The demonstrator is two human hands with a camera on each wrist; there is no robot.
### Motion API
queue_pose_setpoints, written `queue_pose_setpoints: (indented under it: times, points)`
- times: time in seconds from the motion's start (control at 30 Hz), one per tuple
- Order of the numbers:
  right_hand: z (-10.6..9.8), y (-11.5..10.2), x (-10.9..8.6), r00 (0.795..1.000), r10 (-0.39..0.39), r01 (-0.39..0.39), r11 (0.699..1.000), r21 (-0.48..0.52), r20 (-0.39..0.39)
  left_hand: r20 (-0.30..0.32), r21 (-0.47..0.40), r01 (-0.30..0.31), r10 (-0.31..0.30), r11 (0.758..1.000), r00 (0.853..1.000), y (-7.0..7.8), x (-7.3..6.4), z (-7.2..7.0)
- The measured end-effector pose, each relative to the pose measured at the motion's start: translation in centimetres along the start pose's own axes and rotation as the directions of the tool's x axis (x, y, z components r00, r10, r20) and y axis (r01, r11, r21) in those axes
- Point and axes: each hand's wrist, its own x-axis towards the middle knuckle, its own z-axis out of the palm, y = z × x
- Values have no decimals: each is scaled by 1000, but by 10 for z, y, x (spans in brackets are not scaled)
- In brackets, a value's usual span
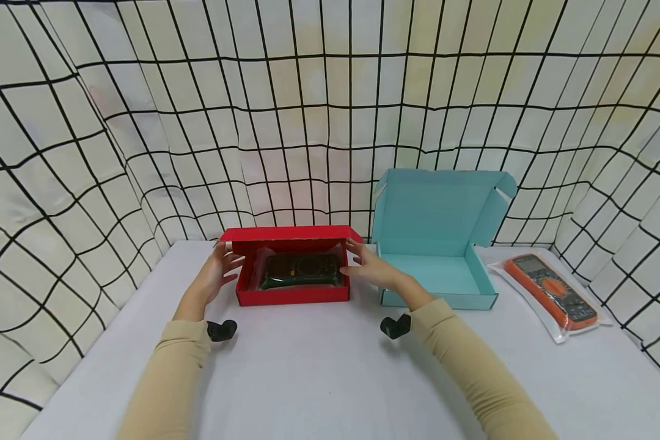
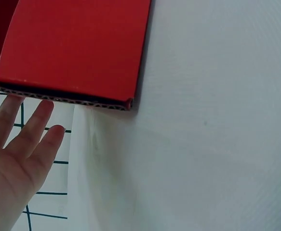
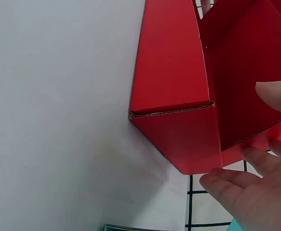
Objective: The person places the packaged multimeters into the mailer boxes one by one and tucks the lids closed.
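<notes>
The grip is wide — left hand [image 1: 216,272] and right hand [image 1: 373,269] flank the red box [image 1: 294,296], and uneven pressure could crease the lid [image 1: 291,233] between them.

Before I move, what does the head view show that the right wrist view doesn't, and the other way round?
Only the head view shows the dark multimeter in clear wrap inside the red box, and the bagged orange multimeter at far right.

Only the right wrist view shows the raw corrugated edge at the red box's near right corner.

Both show the red box, the right hand, the white tabletop and the teal box, though the wrist view catches only slivers of the last.
</notes>
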Motion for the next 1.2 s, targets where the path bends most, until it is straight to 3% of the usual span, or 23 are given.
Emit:
queue_pose_setpoints:
  times: [0.13,0.4,0.57,0.67,0.97,1.2]
  points:
    - [0,3,-2,1000,2,-2,1000,3,2,23,2,7,-7,1000,1000,0,0,-2]
    - [-3,9,-7,1000,-3,1,989,147,14,127,-37,1,3,999,992,5,-4,-13]
    - [-6,11,-12,996,-89,73,937,343,30,150,-82,-28,40,996,988,11,-7,-20]
    - [-7,7,-12,996,-94,82,908,410,8,164,-95,-29,44,995,985,18,-8,-25]
    - [-4,-8,-8,998,-2,24,916,401,-56,195,38,-26,19,999,981,34,-7,-28]
    - [-3,-11,-5,994,84,-53,922,383,-66,214,23,-25,19,999,977,30,-6,-30]
